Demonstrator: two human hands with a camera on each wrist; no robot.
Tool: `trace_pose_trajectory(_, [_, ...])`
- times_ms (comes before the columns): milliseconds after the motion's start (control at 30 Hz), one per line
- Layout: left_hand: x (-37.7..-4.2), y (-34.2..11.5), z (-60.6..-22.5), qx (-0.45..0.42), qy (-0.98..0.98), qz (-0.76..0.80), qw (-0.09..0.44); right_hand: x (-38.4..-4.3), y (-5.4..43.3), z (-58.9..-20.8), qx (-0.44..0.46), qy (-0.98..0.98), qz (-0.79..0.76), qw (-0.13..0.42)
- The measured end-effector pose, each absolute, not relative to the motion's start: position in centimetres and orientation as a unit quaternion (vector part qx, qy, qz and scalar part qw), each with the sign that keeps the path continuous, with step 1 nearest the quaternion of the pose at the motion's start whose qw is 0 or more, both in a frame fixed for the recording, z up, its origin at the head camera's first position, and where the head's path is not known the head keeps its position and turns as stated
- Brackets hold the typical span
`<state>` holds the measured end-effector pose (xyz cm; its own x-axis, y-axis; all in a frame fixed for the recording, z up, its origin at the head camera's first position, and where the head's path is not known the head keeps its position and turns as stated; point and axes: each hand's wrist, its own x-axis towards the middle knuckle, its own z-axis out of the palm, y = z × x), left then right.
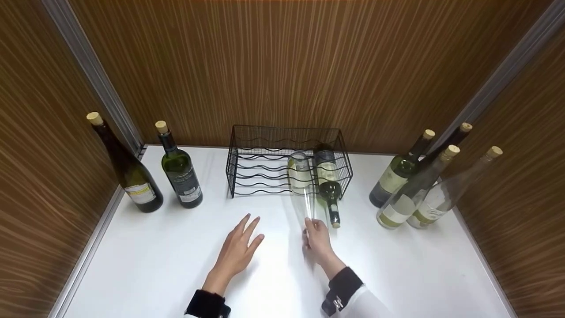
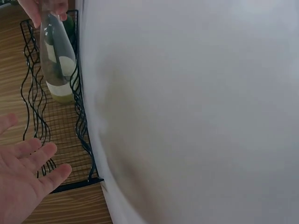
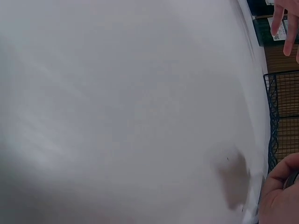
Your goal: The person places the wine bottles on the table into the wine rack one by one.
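Observation:
My right hand (image 1: 318, 237) grips the neck of a clear glass wine bottle (image 1: 299, 174), whose labelled body lies in the black wire rack (image 1: 260, 179). In the left wrist view the same clear bottle (image 2: 58, 70) shows inside the rack with fingers round its neck. Beside it, a dark green wine bottle (image 1: 329, 190) lies in the rack, its corked neck sticking out over the front. My left hand (image 1: 238, 251) hovers in front of the rack with fingers spread, holding nothing. At the lower right of the right wrist view, curled fingers of my right hand (image 3: 280, 191) appear.
On the left stand a tall dark wine bottle (image 1: 140, 187) and a green wine bottle (image 1: 181, 172), both corked. Several corked bottles crowd the right side, among them a green one (image 1: 393, 179) and a clear one (image 1: 399, 207). Wood-grain panels (image 1: 212, 66) enclose the white table (image 1: 145, 265).

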<state>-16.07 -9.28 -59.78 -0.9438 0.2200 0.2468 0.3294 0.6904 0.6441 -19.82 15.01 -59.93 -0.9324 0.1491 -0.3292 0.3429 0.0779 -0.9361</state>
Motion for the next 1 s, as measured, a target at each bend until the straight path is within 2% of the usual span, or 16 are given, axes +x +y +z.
trace_pose_trajectory(567, [-16.5,-7.3,-59.5,-0.151,-0.909,-0.389,0.015,-22.0,14.6,-59.9,0.176,0.694,-0.691,0.105])
trace_pose_trajectory(1000, [-17.0,-5.3,-59.5,-0.17,-0.9,-0.401,-0.008,-22.5,14.7,-59.6,0.202,0.647,-0.721,0.148])
